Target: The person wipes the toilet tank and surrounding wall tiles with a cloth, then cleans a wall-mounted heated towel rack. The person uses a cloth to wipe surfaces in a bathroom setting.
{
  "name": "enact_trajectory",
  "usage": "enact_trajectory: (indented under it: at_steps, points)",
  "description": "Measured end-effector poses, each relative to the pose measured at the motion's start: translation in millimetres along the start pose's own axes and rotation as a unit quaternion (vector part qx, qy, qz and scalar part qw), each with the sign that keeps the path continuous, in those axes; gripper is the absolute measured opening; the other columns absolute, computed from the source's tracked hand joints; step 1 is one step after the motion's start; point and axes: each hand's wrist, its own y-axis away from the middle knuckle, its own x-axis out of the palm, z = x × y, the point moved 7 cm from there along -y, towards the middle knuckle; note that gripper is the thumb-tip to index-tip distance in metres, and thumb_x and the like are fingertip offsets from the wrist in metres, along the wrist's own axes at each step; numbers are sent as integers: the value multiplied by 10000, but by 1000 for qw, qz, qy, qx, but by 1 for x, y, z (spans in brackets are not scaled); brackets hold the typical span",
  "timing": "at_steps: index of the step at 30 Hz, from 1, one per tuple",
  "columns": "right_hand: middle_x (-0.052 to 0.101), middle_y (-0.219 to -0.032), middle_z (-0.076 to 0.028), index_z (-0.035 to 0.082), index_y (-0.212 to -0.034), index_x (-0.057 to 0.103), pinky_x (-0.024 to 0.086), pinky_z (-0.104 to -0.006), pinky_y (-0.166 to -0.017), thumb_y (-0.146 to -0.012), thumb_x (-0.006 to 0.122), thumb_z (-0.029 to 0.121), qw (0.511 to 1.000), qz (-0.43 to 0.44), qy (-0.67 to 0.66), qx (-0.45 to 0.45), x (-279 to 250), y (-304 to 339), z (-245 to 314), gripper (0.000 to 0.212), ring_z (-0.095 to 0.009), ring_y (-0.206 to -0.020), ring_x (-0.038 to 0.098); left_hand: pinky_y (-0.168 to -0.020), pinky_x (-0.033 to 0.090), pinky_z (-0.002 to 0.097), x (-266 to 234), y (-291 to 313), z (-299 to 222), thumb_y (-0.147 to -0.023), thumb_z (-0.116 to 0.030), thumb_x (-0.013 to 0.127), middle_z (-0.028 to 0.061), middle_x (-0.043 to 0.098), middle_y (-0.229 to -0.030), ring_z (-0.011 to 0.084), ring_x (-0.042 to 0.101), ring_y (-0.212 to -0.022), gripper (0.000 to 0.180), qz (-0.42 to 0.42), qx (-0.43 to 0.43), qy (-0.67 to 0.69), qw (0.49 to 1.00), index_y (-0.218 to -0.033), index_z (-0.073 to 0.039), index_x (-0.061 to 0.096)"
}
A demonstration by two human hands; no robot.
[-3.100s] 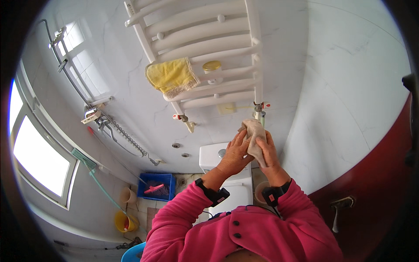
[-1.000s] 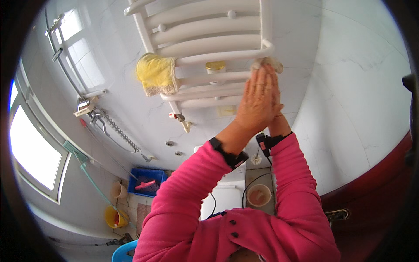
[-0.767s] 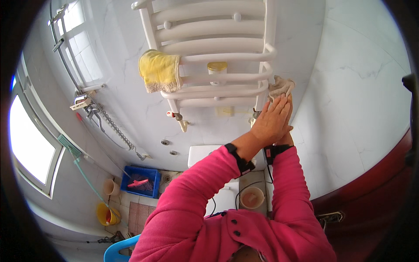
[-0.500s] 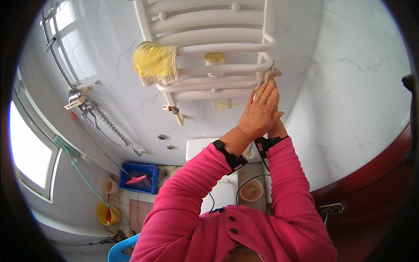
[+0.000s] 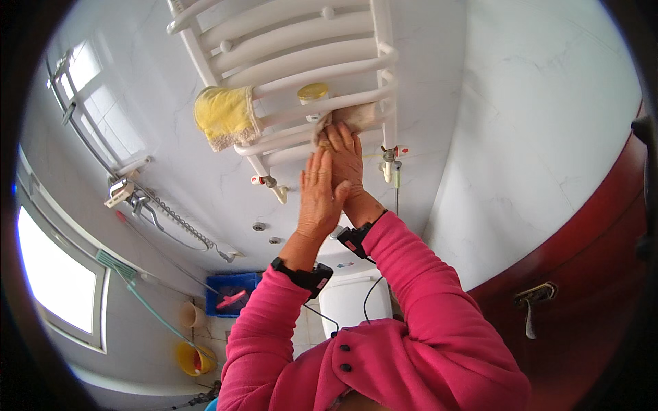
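Observation:
A white towel rack [image 5: 295, 51] with curved bars hangs on the tiled wall ahead. A beige cloth [image 5: 356, 118] lies along one of its lower bars, bunched at the left end. My right hand [image 5: 348, 168] has its fingers on this cloth, holding it against the bar. Close beside it, my left hand [image 5: 317, 198] is raised with straight, flat fingers and holds nothing. Its fingertips reach just below the bunched cloth, and its thumb side overlaps my right hand. A yellow cloth mitt [image 5: 226, 116] hangs over the rack's left end.
A yellow-lidded jar [image 5: 313, 94] sits among the bars. Below the rack are valves [image 5: 389, 156] and a white toilet [image 5: 353, 301]. A blue crate [image 5: 229, 294] and a yellow bucket [image 5: 192, 359] stand at lower left. A red door [image 5: 541, 342] is at right.
The beige cloth and my hands have moved left along the bar from its right end. My left hand has shifted off the back of my right hand to its left side. The view has tilted.

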Motion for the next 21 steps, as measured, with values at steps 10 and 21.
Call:
enact_trajectory:
  at_steps: [10, 21]
  points:
    - [629, -1240, 1, 116, -1167, 674, 426, -386, -920, -846, 593, 214, 996, -14, -50, -77, -37, -26, -71, 345, -200, -1201, 541, -1193, 99, 559, 32, -41, -31, -950, -350, 587, 155, 221, -1617, 345, 175, -1502, 753, 31, 45, -107, 993, -1547, -46, 243]
    - [617, -1281, -101, 53, -1178, 658, 437, -427, -1043, -879, 639, 181, 981, -58, -181, -29, -37, -18, -153, 326, -315, -1221, 548, -1193, 113, 577, 70, -73, -77, -932, -440, 597, 142, 232, -1613, 303, 183, -1505, 776, 54, 116, -73, 989, -1508, -8, 307]
